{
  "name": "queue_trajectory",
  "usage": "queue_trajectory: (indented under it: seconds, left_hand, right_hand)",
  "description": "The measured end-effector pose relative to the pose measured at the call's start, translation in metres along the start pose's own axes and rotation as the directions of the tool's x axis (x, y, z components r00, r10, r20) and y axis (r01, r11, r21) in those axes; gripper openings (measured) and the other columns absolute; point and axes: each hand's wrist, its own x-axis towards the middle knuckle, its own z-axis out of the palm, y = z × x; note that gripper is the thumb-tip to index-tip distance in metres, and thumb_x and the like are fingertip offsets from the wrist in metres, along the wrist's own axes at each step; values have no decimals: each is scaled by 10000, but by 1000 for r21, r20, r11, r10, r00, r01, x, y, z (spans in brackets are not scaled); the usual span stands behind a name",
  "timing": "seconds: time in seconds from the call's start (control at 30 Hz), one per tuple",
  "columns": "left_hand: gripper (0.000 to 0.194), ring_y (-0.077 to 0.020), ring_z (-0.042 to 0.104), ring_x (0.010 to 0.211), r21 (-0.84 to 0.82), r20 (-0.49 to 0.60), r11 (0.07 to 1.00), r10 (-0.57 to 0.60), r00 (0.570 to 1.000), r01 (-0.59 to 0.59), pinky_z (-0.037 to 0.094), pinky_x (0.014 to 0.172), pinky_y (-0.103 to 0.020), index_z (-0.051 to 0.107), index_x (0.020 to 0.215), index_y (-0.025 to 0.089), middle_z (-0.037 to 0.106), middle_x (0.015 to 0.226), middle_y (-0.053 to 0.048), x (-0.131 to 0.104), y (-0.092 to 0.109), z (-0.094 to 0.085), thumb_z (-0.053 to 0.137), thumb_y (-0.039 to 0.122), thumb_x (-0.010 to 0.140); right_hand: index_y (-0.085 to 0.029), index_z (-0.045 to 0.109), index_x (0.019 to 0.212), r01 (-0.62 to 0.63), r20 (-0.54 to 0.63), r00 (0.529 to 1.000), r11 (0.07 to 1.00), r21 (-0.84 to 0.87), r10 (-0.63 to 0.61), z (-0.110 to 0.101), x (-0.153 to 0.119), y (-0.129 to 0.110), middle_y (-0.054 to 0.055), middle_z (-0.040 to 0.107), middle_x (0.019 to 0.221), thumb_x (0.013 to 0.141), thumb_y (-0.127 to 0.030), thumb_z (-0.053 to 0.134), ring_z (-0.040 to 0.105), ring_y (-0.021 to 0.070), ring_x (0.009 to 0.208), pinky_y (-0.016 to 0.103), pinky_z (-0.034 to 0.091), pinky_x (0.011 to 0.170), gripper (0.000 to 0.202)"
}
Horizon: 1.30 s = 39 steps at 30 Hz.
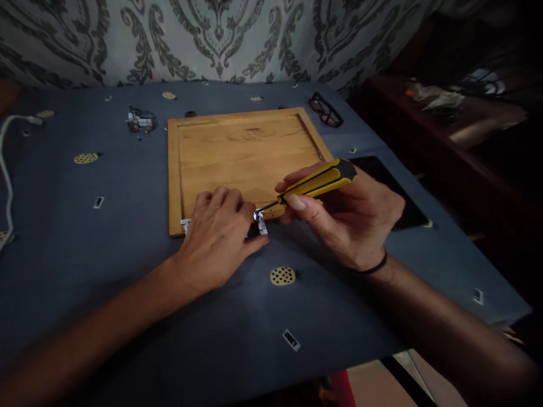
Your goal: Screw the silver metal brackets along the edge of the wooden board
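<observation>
A framed wooden panel (246,144), like a cabinet door, lies flat on the cloth-covered table. At its near edge sits a shiny metal fitting (262,225), mostly hidden under my left hand (218,237); its exact kind does not show. The fingers of that hand curl over the fitting and the panel edge, with the thumb stretched along the near side. My right hand (348,217) is closed around a yellow-and-black screwdriver (320,181), held tilted. The screwdriver's tip meets the fitting beside my left fingers. Any screw under the tip is too small to make out.
Small metal hardware (141,120) lies at the back left, and glasses (326,109) rest behind the panel's right corner. A dark flat slab (409,206) is partly behind my right hand. A white cable (6,169) runs along the left of the blue tablecloth (139,333).
</observation>
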Motion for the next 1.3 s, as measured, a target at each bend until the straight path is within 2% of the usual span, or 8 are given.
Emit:
queue_trajectory:
  seconds: [0.2, 0.53, 0.87, 1.03, 1.1, 1.2, 1.3]
  left_hand:
    - [348, -326, 561, 1068, 9, 10, 1000, 0, 1000, -1, 445, 882, -462, 690, 1060, 148, 643, 1062, -114, 0, 0, 0, 698, 451, 889]
    - [344, -316, 552, 1043, 15, -13, 1000, 11, 1000, -11, 441, 865, -449, 690, 1049, 148, 637, 1040, -108, -1, -1, 2, 703, 448, 883]
    - [382, -334, 562, 1085, 25, 8, 1000, -8, 1000, 7, 447, 891, -468, 693, 1093, 144, 637, 1069, -111, 0, 0, 2, 703, 463, 885]
    - [396, -339, 562, 1089, 17, 19, 1000, -18, 1000, 18, 447, 900, -480, 691, 1121, 148, 637, 1072, -104, 0, 0, 1, 706, 464, 882]
    - [401, -341, 564, 1087, 17, 14, 1000, -17, 1000, 17, 450, 895, -481, 691, 1121, 148, 638, 1068, -107, 0, 0, 1, 710, 466, 878]
    - [395, -341, 564, 1086, 15, 2, 1000, -11, 1000, 10, 456, 883, -477, 690, 1121, 150, 639, 1065, -108, -1, 0, 1, 711, 461, 878]
    - [378, -337, 566, 1080, 18, -4, 1000, -6, 1000, 6, 458, 880, -470, 692, 1101, 152, 639, 1056, -106, -1, -1, 2, 711, 457, 879]
  right_hand:
    - [-237, 717, 966, -68, 32, 997, 996, 57, 66, -3, 4, -2, -5, 764, 919, 893, -339, 699, 648, 87, 488, 236, 535, 458, 126]
    - [-251, 708, 1147, -74, 162, 985, 990, 119, 55, -9, 5, -5, 5, 779, 1002, 917, -278, 672, 650, 82, 508, 230, 568, 472, 234]
    - [-243, 703, 922, -37, 123, 992, 997, 69, 28, -7, 6, -4, -7, 741, 896, 879, -300, 723, 610, 75, 476, 231, 501, 423, 74]
    - [-239, 591, 754, 32, -3, 999, 999, 19, -32, -3, 9, 0, -43, 625, 694, 749, -367, 842, 544, 68, 436, 224, 422, 364, 282]
    - [-238, 565, 728, 30, -18, 999, 1000, 10, -30, -2, 9, 2, -50, 597, 659, 747, -407, 836, 546, 72, 427, 230, 385, 348, 320]
    - [-241, 592, 725, 8, -38, 999, 1000, -13, -9, -1, 8, 2, -34, 639, 691, 751, -417, 832, 572, 87, 448, 248, 421, 376, 298]
    - [-236, 662, 763, 14, -110, 994, 1000, -5, -15, 0, 5, 0, -4, 698, 772, 789, -369, 810, 612, 105, 496, 260, 490, 416, 200]
